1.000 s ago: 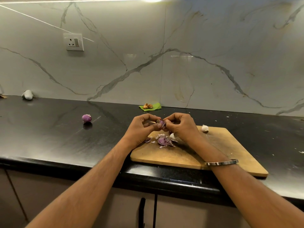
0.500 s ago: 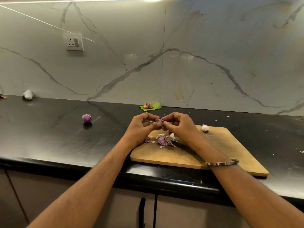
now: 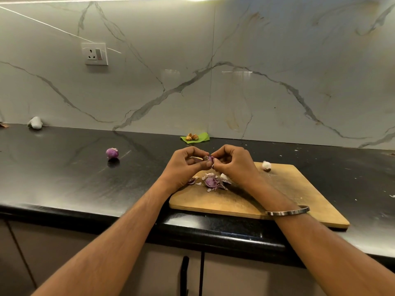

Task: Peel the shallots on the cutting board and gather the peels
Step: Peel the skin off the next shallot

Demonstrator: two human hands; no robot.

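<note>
A small purple shallot point(image 3: 210, 159) is held above the far left part of the wooden cutting board point(image 3: 288, 195). My left hand point(image 3: 185, 165) grips it from the left with curled fingers. My right hand point(image 3: 234, 164) pinches it from the right, mostly hiding it. Under the hands lies a heap of purple and white peels point(image 3: 211, 181) on the board. A pale peeled piece point(image 3: 266, 165) sits at the board's far edge. A whole purple shallot point(image 3: 112, 153) rests on the black counter point(image 3: 64, 178) to the left.
A green leaf with brown bits point(image 3: 195, 137) lies at the wall behind the hands. A grey lump point(image 3: 35, 122) sits far left by the wall. Small white scraps dot the counter at right. A wall socket point(image 3: 95, 53) is above left.
Both hands have risen slightly with the shallot and kept working at its skin; the peels, board and other items have not moved.
</note>
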